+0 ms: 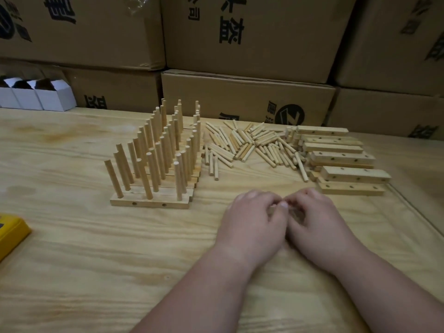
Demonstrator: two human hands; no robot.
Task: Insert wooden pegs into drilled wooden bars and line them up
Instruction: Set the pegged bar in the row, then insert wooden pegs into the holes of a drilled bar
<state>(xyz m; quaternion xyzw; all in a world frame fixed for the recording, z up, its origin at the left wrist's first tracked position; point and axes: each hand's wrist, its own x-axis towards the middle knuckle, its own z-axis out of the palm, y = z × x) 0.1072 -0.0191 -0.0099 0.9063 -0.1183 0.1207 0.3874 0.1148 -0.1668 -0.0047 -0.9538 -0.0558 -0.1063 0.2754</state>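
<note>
Progress: pegged bars point(153, 179) stand lined up side by side, left of centre on the table point(72, 248); each carries three upright pegs. Row runs back from the front bar point(149, 203) toward the boxes. Roughly a dozen done by my count, not certain.
Left to do: loose pegs point(249, 145) lie scattered in a heap mid-table, just right of the finished row. Empty bars point(341, 159) stacked loosely at far right, holes visible, no pegs in them. Looks a bit past halfway, as a judgement.
Hands: left hand point(252, 219) and right hand point(319, 217) rest together on the table in front of the heap, fingers curled inward, fingertips touching. Cannot tell whether they hold anything; nothing shows between them.
Next step, likely: fetch a bar from the right stack, then pegs.
Surroundings: cardboard cartons point(240, 44) stacked as a wall behind the table. Small white boxes point(38, 97) at far left rear. Yellow object point(12, 231) at left edge, partly cut off.
Obstacles: heap touches the empty stack, so pegs may roll when a bar is pulled. Finished row near the heap; a careless reach could knock it.
</note>
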